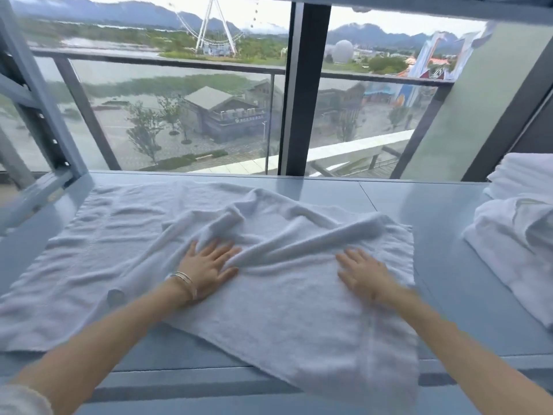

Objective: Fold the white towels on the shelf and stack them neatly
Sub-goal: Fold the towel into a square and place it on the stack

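A large window (179, 85) fills the far side, split by a dark upright frame post (294, 85); through the glass a balcony railing (167, 62), water, low buildings, a Ferris wheel (214, 25) and hazy mountains show. One building below carries a sign along its front, but the characters are too small and blurred to read. No other writing is legible.

The pale blue-grey metal shelf (419, 211) runs across the view under the window, its surface glossy, with a seam near the back right and a slotted upright (39, 94) rising at its back left corner. The underside of another shelf level crosses the top edge of the view.

A white towel (269, 310) lies spread and wrinkled over the shelf's left and middle, partly doubled over, with its near right portion draping over the front edge. At the shelf's right edge sits a pile of white towels (520, 223), loosely heaped.

The left hand (209, 265) presses flat on the towel near its middle, fingers straight and spread, thin bracelets (182, 278) on the wrist. The right hand (363, 274), motion-blurred, lies flat on the towel to the right, fingers straight and slightly apart.
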### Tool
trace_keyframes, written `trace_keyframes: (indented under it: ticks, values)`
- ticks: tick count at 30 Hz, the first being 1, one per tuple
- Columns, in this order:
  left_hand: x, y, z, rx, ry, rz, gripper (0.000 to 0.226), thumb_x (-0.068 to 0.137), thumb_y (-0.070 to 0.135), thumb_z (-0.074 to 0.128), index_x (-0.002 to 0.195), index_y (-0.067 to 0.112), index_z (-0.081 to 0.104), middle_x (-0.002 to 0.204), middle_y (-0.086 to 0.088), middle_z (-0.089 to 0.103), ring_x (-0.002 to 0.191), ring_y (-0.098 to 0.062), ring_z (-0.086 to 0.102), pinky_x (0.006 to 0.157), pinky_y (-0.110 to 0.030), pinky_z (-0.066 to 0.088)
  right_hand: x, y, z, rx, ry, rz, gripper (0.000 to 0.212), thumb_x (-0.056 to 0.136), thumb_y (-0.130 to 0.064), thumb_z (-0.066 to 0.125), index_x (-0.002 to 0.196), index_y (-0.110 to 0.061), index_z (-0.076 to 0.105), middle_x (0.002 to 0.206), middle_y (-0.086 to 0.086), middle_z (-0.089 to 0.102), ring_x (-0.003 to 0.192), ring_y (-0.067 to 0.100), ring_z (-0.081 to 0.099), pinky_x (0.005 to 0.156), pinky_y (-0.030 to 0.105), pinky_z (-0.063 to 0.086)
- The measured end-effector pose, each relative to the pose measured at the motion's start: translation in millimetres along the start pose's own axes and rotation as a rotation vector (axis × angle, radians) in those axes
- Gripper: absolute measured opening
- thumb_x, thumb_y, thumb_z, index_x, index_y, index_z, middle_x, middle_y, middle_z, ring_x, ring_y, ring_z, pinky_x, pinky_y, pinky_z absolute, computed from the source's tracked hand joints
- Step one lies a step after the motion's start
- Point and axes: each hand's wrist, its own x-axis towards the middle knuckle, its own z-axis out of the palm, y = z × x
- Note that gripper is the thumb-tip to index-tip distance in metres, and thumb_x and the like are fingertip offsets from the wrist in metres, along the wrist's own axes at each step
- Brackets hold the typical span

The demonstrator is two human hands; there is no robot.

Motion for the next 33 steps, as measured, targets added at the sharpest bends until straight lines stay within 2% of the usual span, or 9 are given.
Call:
trace_keyframes:
  ticks: [3, 7, 11, 15, 18, 21, 25, 28, 33]
  values:
    - [-4.3, -27.9, -14.4, 0.1, -0.082, -0.238, 0.057, 0.095, 0.057, 0.008, 0.148, 0.038, 0.003, 0.158, 0.013, 0.005, 0.146, -0.016, -0.003, 0.113, -0.059, -0.004, -13.2, -32.0, 6.7, -0.003, 0.027, -0.129, 0.058, 0.097, -0.05, 0.028, 0.149, -0.028, 0.014, 0.157, -0.001, 0.01, 0.14, 0.028, 0.012, 0.109, 0.047, 0.016]
    - [-12.8, 46.5, -32.5, -0.054, 0.002, -0.358, 0.058, 0.099, 0.03, 0.027, 0.15, 0.023, 0.0, 0.158, 0.008, -0.001, 0.146, -0.026, -0.003, 0.108, -0.067, 0.004, -7.3, -96.8, 6.6, 0.096, 0.058, -0.378, 0.072, 0.082, -0.057, 0.014, 0.143, -0.024, 0.033, 0.145, 0.011, 0.033, 0.128, 0.031, 0.031, 0.105, 0.036, 0.019]
    - [-42.7, 96.4, -7.3, -0.245, -0.115, -0.332, 0.064, 0.096, 0.057, 0.013, 0.15, 0.029, -0.006, 0.157, 0.01, -0.009, 0.145, -0.022, -0.012, 0.103, -0.07, -0.001, 18.4, -89.6, -11.0, 0.232, 0.195, -0.475, 0.038, 0.096, -0.03, 0.043, 0.133, -0.028, 0.051, 0.139, -0.004, 0.047, 0.128, 0.021, 0.036, 0.103, 0.03, 0.025]
    - [-56.9, 45.9, 16.4, -0.113, 0.009, -0.236, 0.111, 0.05, 0.076, -0.039, 0.148, 0.039, -0.003, 0.157, 0.014, -0.011, 0.144, -0.014, -0.014, 0.109, -0.061, -0.006, 22.6, -65.6, -6.7, -0.044, 0.092, -0.491, 0.079, 0.071, -0.07, 0.001, 0.141, -0.047, 0.028, 0.153, -0.015, 0.021, 0.142, 0.019, 0.01, 0.108, 0.042, 0.019]
    - [-59.8, -3.3, 17.8, -0.084, 0.016, -0.132, 0.118, 0.043, 0.077, -0.043, 0.147, 0.041, -0.001, 0.157, 0.014, -0.008, 0.144, -0.013, -0.012, 0.112, -0.046, -0.013, 17.3, -89.8, 7.4, -0.043, 0.04, -0.548, 0.103, 0.054, -0.084, -0.024, 0.144, -0.049, 0.01, 0.157, -0.013, 0.004, 0.144, 0.024, -0.006, 0.113, 0.049, 0.004]
    - [-66.6, -48.1, 16.6, -0.1, -0.031, -0.055, 0.109, 0.05, 0.082, -0.035, 0.146, 0.042, -0.003, 0.157, 0.014, -0.008, 0.144, -0.012, -0.014, 0.11, -0.033, -0.019, 9.2, -128.1, 14.7, 0.021, 0.038, -0.565, 0.091, 0.06, -0.076, -0.023, 0.143, -0.053, 0.008, 0.158, -0.008, -0.003, 0.143, 0.031, -0.012, 0.111, 0.055, -0.004]
    - [-72.8, -93.3, 12.6, -0.046, -0.068, -0.034, 0.102, 0.056, 0.079, -0.034, 0.145, 0.043, -0.001, 0.156, 0.015, -0.004, 0.145, -0.012, -0.007, 0.113, -0.033, -0.01, 3.1, -181.1, 7.2, 0.005, 0.181, -0.609, 0.06, 0.084, -0.064, 0.019, 0.13, -0.039, 0.049, 0.144, 0.006, 0.042, 0.13, 0.043, 0.036, 0.094, 0.067, 0.033]
    - [-80.9, -100.6, 1.9, 0.113, 0.105, 0.103, 0.064, 0.095, 0.055, 0.001, 0.143, 0.029, 0.034, 0.148, 0.003, 0.038, 0.137, -0.018, 0.036, 0.113, -0.04, 0.023, 7.4, -224.2, -4.7, 0.102, 0.208, -0.635, 0.053, 0.087, -0.06, 0.027, 0.132, -0.039, 0.048, 0.146, 0.004, 0.04, 0.129, 0.045, 0.036, 0.092, 0.07, 0.033]
    - [-91.9, -127.2, -14.9, 0.119, 0.707, 0.159, 0.029, 0.085, 0.014, 0.044, 0.096, 0.018, 0.071, 0.125, -0.005, 0.063, 0.117, -0.022, 0.059, 0.096, -0.037, 0.046, 27.0, -282.5, -14.0, 0.196, 0.064, -0.631, 0.066, 0.077, -0.078, 0.015, 0.138, -0.061, -0.004, 0.156, -0.015, -0.015, 0.141, 0.034, -0.018, 0.1, 0.073, 0.001]
